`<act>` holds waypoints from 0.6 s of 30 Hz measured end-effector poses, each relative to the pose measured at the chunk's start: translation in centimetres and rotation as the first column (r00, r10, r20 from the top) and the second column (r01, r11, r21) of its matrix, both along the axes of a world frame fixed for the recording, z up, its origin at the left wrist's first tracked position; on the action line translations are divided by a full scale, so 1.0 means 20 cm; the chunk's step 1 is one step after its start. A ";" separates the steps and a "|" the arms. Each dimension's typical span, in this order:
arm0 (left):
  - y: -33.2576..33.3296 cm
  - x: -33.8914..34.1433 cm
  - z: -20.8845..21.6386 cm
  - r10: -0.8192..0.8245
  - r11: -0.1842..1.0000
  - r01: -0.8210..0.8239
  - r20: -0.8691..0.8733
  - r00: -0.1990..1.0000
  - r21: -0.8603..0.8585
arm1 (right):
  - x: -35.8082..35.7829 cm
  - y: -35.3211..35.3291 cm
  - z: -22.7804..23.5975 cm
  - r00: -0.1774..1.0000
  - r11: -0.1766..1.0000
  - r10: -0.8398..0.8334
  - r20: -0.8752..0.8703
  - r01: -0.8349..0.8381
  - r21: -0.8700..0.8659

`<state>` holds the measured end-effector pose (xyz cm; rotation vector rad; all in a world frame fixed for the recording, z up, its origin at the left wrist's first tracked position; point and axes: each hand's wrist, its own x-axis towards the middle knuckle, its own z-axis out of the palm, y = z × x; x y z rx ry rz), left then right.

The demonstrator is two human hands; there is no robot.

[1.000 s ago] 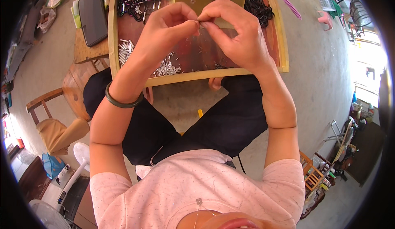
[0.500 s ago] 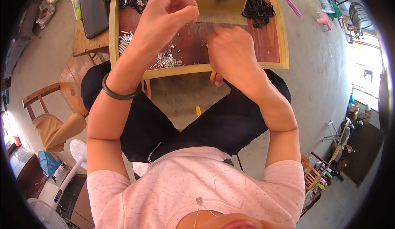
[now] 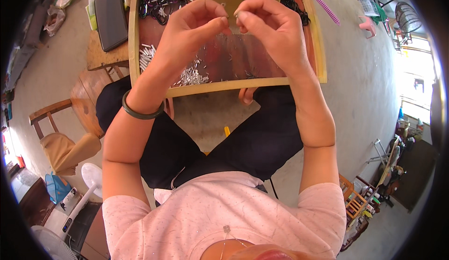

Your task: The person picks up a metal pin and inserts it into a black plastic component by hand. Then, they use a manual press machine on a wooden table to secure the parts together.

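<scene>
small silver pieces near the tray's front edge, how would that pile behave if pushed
The small silver pieces would likely scatter, since they lie loose in a heap with strays around it. Each is probably light, looking tiny beside the left hand. The raised front edge should stop those pushed toward it.

Bright daylight glaring through opening [image 3: 421, 66] at right, blown white; fisheye bends edges, corners black.

Pale grey floor [image 3: 365, 92] spreads across the frame. A wooden chair [image 3: 86, 102] stands at left, a white fan [image 3: 79, 208] at lower left, a pink stool [image 3: 368, 26] at upper right. Strong light glares far right, perhaps through a doorway [image 3: 417, 66].
</scene>
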<state>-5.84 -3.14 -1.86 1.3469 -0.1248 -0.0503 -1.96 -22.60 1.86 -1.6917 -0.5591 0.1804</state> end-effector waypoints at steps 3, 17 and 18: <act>0.00 -0.01 0.03 -0.026 0.999 0.025 -0.001 1.000 -0.041 | 0.00 0.02 -0.03 0.994 0.984 0.056 -0.091 -0.040 0.176; -0.01 0.01 -0.03 0.011 0.992 -0.012 -0.004 1.000 -0.126 | 0.01 0.06 -0.06 0.995 0.980 0.036 -0.098 -0.016 0.198; -0.02 0.02 -0.04 0.085 0.992 -0.078 0.061 0.995 -0.100 | 0.00 0.06 -0.04 0.999 0.998 -0.037 -0.001 0.037 0.056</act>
